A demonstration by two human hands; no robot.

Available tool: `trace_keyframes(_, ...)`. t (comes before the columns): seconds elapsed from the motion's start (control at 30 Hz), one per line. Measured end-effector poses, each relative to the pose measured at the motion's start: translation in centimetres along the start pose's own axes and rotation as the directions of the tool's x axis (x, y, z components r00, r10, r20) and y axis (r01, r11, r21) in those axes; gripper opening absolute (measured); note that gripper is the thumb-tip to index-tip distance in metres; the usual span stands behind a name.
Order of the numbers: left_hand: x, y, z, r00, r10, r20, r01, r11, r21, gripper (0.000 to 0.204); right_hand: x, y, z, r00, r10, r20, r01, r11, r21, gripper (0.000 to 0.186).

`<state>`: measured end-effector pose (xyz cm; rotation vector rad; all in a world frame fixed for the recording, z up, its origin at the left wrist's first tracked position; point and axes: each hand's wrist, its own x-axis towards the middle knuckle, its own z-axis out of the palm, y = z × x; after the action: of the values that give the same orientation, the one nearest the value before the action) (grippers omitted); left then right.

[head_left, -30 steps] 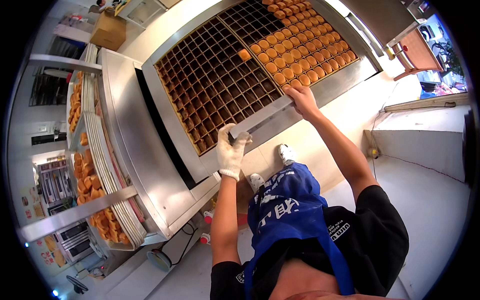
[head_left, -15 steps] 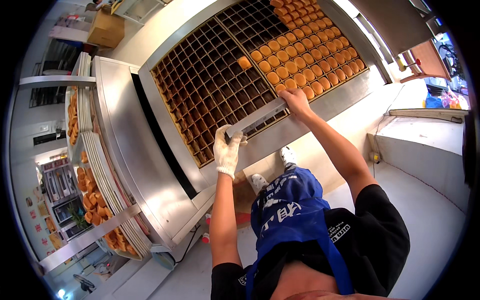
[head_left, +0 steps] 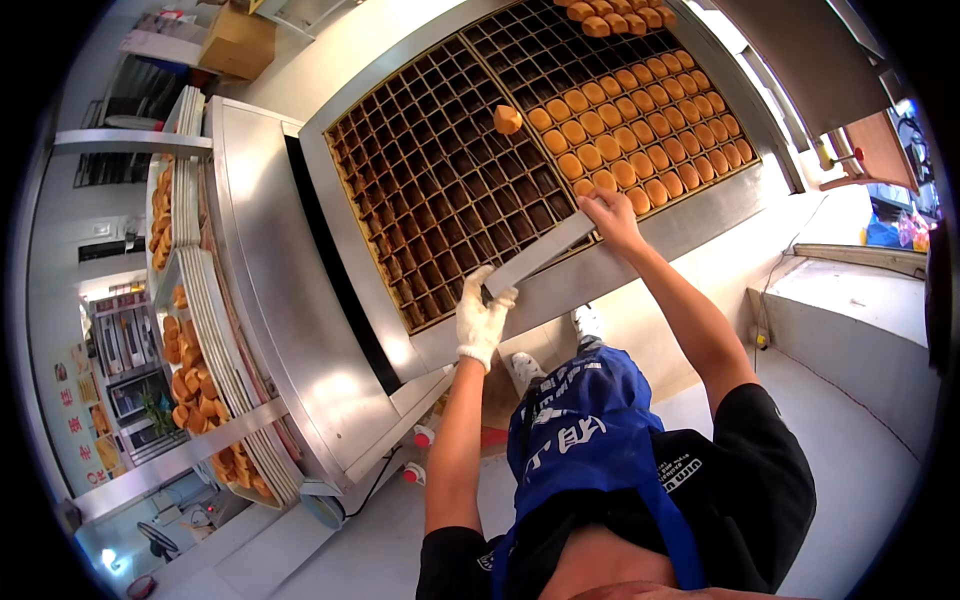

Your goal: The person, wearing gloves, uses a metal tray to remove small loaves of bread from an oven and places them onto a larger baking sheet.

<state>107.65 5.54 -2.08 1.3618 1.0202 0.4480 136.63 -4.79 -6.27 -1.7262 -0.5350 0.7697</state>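
Note:
My left hand [head_left: 483,315], in a white knit glove, is closed on one end of a long flat metal bar [head_left: 535,255]. My bare right hand [head_left: 612,217] grips the bar's other end. The bar lies slantwise over the front edge of a big steel-framed grid mould [head_left: 362,355]. Its right half holds several rows of golden cakes [head_left: 638,105]; the left cells are dark and unfilled. One loose cake [head_left: 507,119] sits on the grid near the middle divider, and a heap of cakes [head_left: 612,17] sits at the back right.
At left stand a steel cabinet [head_left: 270,280] and a rack of stacked white trays [head_left: 215,330] with piles of cakes [head_left: 188,380]. A cardboard box [head_left: 237,42] is at the back. A wooden stand [head_left: 870,152] and a white ledge [head_left: 830,295] are at right.
The bar has risen from along the mould's front edge to a slant over it, still held in both hands. The back rows of cakes now look more heaped, and the view has shifted slightly.

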Motion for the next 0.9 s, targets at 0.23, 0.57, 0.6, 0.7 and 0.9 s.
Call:
trace_keyframes(0.23,-16.0,5.8,-4.2,0.966,0.207,-0.152,-0.116,0.881,0.459,0.051,-8.8,-8.9,2.2,0.958,-0.232,0.168,0.244,0.968,-0.052,0.032)
trace_keyframes(0.57,-45.8,12.9,-13.0,0.844,0.485,-0.227,-0.152,0.624,0.767,0.059,-28.1,-20.7,13.6,0.652,-0.497,0.572,0.295,0.862,0.412,0.016)
trace_keyframes(0.6,-48.1,13.2,-14.1,0.855,0.445,-0.267,-0.098,0.645,0.758,0.058,-29.7,-21.4,15.5,0.622,-0.493,0.609,0.288,0.867,0.408,0.016)
trace_keyframes(0.7,-53.1,13.6,-17.8,0.812,0.423,-0.402,-0.025,0.714,0.7,0.053,-34.9,-24.6,21.6,0.605,-0.37,0.705,0.183,0.926,0.329,0.023)
trace_keyframes(0.9,-53.3,18.4,-26.7,0.433,0.518,-0.738,-0.339,0.852,0.399,0.048,-39.2,-36.1,30.4,0.648,-0.207,0.733,0.051,0.972,0.23,0.041)
